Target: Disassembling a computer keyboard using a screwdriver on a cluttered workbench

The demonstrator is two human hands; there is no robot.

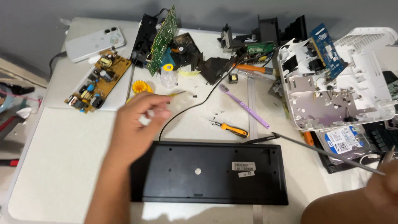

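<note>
A black keyboard (209, 172) lies upside down on the white table (62, 157), its black cable (195, 103) curling away toward the back. My left hand (139, 122) hovers over the keyboard's far left corner, blurred, with a small white piece pinched between its fingers. My right hand (385, 174) is at the right edge, gripping a long thin metal tool (327, 153). The tool's tip reaches the keyboard's far right corner.
An orange-handled screwdriver (231, 130) and a purple toothbrush (244, 106) lie behind the keyboard. A yellow circuit board (94, 83) and a white phone (94, 42) sit at the back left. A green board (163, 39), black parts, an opened white device shell (336, 89) and a hard drive (346, 141) crowd the back and right.
</note>
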